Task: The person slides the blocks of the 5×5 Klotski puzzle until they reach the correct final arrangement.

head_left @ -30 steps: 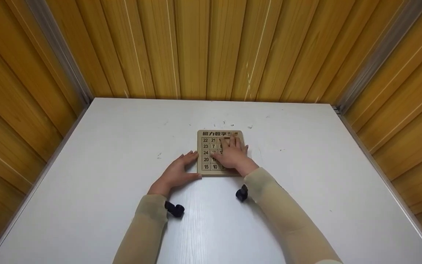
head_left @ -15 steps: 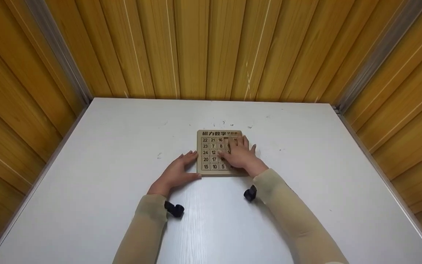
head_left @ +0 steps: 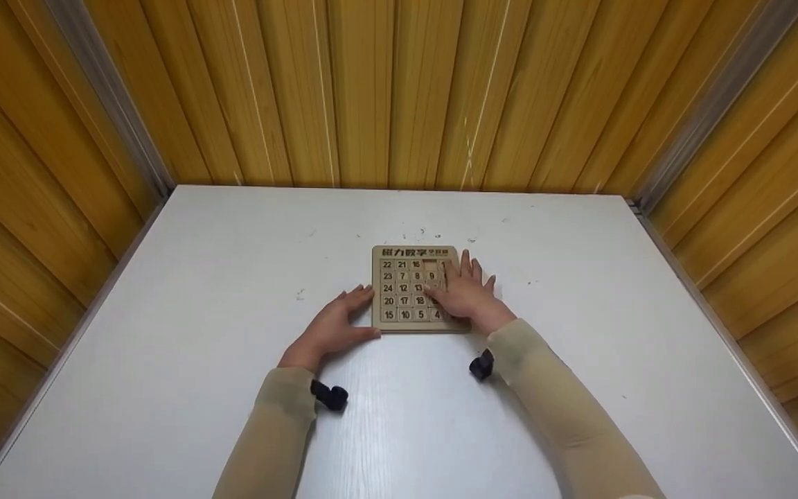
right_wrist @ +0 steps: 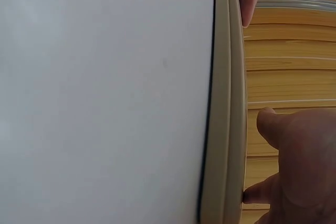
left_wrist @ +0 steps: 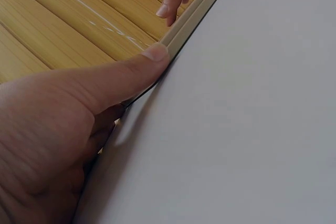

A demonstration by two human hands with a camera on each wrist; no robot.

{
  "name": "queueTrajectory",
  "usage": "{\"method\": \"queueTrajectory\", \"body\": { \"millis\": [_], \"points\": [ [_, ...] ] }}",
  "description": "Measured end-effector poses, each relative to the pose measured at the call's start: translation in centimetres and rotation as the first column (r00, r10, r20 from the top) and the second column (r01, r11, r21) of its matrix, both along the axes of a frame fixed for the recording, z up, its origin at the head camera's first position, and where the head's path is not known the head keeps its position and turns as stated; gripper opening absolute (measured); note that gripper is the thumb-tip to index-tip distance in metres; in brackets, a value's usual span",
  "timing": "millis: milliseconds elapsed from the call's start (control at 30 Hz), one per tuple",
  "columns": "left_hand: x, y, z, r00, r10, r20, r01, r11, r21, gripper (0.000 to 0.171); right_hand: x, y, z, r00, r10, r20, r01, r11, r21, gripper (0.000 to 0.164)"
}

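Note:
A wooden number sliding puzzle lies flat on the white table, its tiles numbered. A vacant slot shows in the top row, right of the 16 tile. My left hand rests against the puzzle's left edge, fingers extended; its thumb touches the near edge by the corner. Spread over the right side is my right hand, index finger at the top-right tile and thumb over the middle tiles. It hides much of the right-hand columns. In the right wrist view, one of its fingertips appears beside the puzzle's edge.
The white table carries small dark marks beyond the puzzle. Yellow wood-look panels stand at the back and both sides, with grey metal posts at the corners. Each wrist wears a small black camera.
My right hand has moved right across the puzzle, uncovering middle-column tiles and the vacant top-row slot. My left hand stays at the left edge, and the puzzle has barely moved.

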State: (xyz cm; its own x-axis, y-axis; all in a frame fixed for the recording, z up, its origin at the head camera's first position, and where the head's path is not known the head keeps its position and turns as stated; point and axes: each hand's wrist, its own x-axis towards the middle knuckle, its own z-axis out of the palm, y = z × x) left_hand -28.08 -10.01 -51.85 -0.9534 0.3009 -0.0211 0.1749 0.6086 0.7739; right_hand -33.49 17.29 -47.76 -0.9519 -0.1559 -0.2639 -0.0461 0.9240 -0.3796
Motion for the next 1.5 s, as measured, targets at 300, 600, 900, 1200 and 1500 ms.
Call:
{"method": "queueTrajectory", "body": {
  "millis": [300,600,900,1200,1500],
  "points": [
    [-0.2,0.1,0.0,1.000,0.016,0.021,-0.016,1.000,-0.002,0.087,0.0,-0.7,-0.2,1.000,0.011,-0.004,-0.011,1.000,0.002,0.091],
    [-0.3,0.3,-0.1,0.999,0.031,0.025,-0.030,0.999,-0.016,0.086,0.1,-1.8,-0.1,1.000,0.004,0.003,-0.004,1.000,-0.004,0.089],
    [-0.3,0.3,-0.2,1.000,0.020,0.013,-0.020,1.000,-0.022,0.086,0.0,-2.4,0.0,1.000,-0.001,0.005,0.001,1.000,-0.007,0.092],
    [-0.2,0.2,-0.1,1.000,0.019,0.014,-0.019,1.000,-0.017,0.086,1.3,-0.5,0.6,0.999,0.036,-0.013,-0.037,0.998,-0.049,0.086],
    [-0.2,0.1,0.0,1.000,0.018,0.004,-0.018,1.000,0.009,0.085,2.5,0.8,0.4,0.998,0.062,0.018,-0.061,0.998,-0.013,0.086]
  ]
}}
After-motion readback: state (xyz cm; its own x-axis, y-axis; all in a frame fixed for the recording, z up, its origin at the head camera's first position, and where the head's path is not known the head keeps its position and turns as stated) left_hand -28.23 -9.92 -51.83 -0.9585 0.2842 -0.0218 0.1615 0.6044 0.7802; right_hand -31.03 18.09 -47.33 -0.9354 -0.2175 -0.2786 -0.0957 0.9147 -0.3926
